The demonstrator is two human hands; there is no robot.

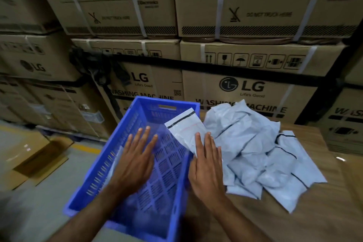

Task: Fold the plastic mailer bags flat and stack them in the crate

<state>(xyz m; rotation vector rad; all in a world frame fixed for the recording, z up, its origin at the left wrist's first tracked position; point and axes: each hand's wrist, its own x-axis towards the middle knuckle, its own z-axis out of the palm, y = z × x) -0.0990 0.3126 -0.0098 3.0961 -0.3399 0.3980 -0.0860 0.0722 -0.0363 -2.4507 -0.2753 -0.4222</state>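
Right hand fingers straight, pressing a white mailer bag on the right rim of the blue crate. Left hand fingers also straight, spread over the crate's inside, holding nothing. Loose pile of mailer bags on the bench, just right. Risks: slick plastic slipping off the rim, springing unfolded once released; crate sliding off the bench's left edge under pressure.

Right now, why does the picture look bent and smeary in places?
Head view: the wide lens bows the cardboard boxes outward; motion smears the near end of the blue crate, both forearms and the floor at left; the light is dim, with a small glare spot on the tabletop; the LG print stays fairly sharp.
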